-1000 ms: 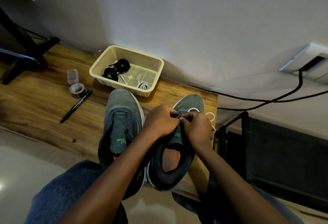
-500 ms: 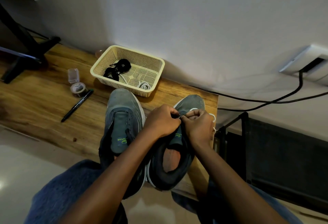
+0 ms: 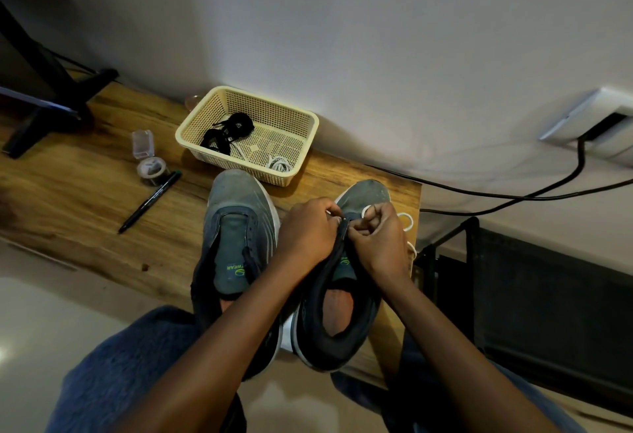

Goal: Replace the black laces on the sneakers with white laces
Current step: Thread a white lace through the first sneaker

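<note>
Two grey sneakers stand side by side on the wooden table (image 3: 78,192), toes toward the wall. The left sneaker (image 3: 236,220) has no lace in its eyelets. Over the right sneaker (image 3: 363,196) both hands meet at the eyelets. My left hand (image 3: 308,230) pinches the eyelet flap, fingers curled. My right hand (image 3: 380,237) pinches a white lace (image 3: 407,223), whose loops hang off the shoe's right side. A cream basket (image 3: 301,124) behind the shoes holds a bundle of black laces (image 3: 229,132) and a coil of white lace (image 3: 279,163).
A black marker (image 3: 150,201), a roll of tape (image 3: 152,168) and a small clear box (image 3: 143,143) lie left of the shoes. A monitor stand (image 3: 51,103) occupies the far left. Black cables (image 3: 513,194) run along the wall. The table's right edge is just beside the right sneaker.
My right hand has shifted slightly up toward the toe, drawing the white lace along; the left hand stays at the eyelets. The shoes have not moved.
</note>
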Motion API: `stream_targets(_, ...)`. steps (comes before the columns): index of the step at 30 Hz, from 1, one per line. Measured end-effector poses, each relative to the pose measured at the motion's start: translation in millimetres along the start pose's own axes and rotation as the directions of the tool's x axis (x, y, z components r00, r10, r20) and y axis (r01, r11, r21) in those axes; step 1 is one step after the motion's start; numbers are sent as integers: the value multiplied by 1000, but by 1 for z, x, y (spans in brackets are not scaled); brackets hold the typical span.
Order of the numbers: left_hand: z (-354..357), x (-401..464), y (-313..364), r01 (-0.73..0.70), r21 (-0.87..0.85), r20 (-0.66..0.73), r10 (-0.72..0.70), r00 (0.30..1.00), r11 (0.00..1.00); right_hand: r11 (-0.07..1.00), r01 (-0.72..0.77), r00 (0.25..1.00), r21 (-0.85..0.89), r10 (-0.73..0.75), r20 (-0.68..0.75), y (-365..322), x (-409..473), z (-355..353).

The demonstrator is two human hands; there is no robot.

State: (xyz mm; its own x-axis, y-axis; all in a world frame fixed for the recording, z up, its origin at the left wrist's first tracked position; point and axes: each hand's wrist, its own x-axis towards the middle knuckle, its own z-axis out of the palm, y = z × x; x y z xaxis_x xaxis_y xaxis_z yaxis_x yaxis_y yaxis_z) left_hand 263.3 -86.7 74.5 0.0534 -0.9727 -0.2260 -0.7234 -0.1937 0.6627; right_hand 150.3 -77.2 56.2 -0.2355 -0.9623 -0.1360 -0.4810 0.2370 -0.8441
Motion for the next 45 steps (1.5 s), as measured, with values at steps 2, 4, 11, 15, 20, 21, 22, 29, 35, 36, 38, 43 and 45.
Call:
stream_targets(2,4,-2,0,-20,27,-66,21,998,999,999,4,1000,-40,-5,-25,-1,0,0)
stream_targets(4,9,-5,3,-39,57,-115,45,992,998,998,-12,998,-68,8,-68,-2,0,0)
stream_targets(11,12,-5,3,-43,54,-139,50,989,998,985,-172,975,30,175,-136,-3,-2,3)
stream_targets(15,13,-5,4,-29,69,-155,39,987,997,951,-265,946,158,288,-148,-4,-6,4)
stream_targets(20,11,-5,5,-28,78,-161,40,986,997,874,-329,922,359,379,-80,-1,-8,15)
stream_targets(21,11,-5,6,-34,85,-162,48,986,996,869,-328,924,372,376,-65,0,-8,16)
stream_targets(22,11,-5,6,-38,91,-163,52,985,995,863,-327,926,386,374,-52,1,-8,16)
stream_targets(29,10,-4,4,-69,116,-165,88,982,991,822,-302,931,482,364,-39,3,-12,16)
stream_targets(35,11,-6,9,-147,212,-203,191,960,966,866,-252,956,432,291,-27,3,-13,14)
stream_targets(36,11,-7,10,-162,225,-202,209,957,961,892,-238,962,383,272,-36,2,-12,12)
stream_targets(38,12,-8,11,-184,242,-183,231,955,953,946,-193,975,260,214,-54,-3,-11,8)
stream_targets(43,9,-6,12,-140,198,-150,171,974,970,1000,14,1000,-21,-14,-8,-17,-9,-7)
stream_targets(45,7,-4,12,-106,136,-122,123,985,985,996,51,998,-73,-49,27,-20,-5,-13)
